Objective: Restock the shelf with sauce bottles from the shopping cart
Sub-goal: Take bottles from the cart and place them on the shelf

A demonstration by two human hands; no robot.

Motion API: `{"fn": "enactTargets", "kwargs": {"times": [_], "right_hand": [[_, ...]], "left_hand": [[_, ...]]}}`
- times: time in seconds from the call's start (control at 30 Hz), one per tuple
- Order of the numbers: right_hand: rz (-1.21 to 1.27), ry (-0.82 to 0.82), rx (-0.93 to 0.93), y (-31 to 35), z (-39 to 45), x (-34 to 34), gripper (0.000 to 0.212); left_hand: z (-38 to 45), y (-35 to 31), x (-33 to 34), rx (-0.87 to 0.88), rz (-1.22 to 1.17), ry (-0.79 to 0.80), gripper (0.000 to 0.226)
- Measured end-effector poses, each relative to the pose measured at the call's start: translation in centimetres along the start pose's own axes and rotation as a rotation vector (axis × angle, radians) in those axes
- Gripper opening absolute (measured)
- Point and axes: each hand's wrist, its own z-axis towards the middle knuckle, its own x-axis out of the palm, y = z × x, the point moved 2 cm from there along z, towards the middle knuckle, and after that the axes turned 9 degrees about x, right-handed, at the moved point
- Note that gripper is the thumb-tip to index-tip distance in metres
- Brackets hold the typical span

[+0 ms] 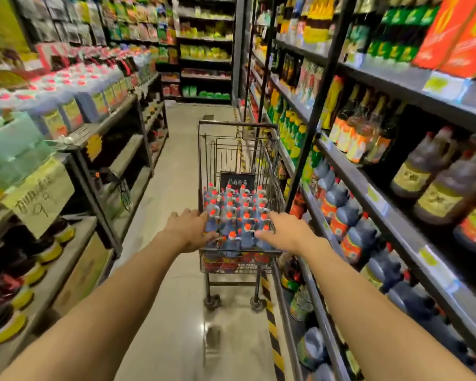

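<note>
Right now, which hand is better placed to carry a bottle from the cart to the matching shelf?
Right hand: it hovers open over the red-capped dark sauce bottles, nearest the matching shelf row on the right. The left hand is farther.

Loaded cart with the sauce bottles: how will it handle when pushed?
Probably heavy to start: the shopping cart is packed with sauce bottles. It likely rolls easily on the glossy floor. The tight packing should keep the bottles from tipping.

Shop aisle: stocked shelves (396, 86), price tags (434, 85).
</note>
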Motion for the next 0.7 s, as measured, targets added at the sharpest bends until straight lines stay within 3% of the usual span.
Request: {"fn": "enactTargets", "kwargs": {"times": [0.3,0.7], "right_hand": [[0.030,0.140,-0.066,-1.6,14.3,2.4,0.073],[-0.076,0.270,-0.064,0.6,27.7,9.9,0.074]], "left_hand": [[11.1,3.1,2.5,-0.047,-0.024,0.154,0.074],[23.7,7.9,10.6,0.071,0.064,0.251,0.074]]}}
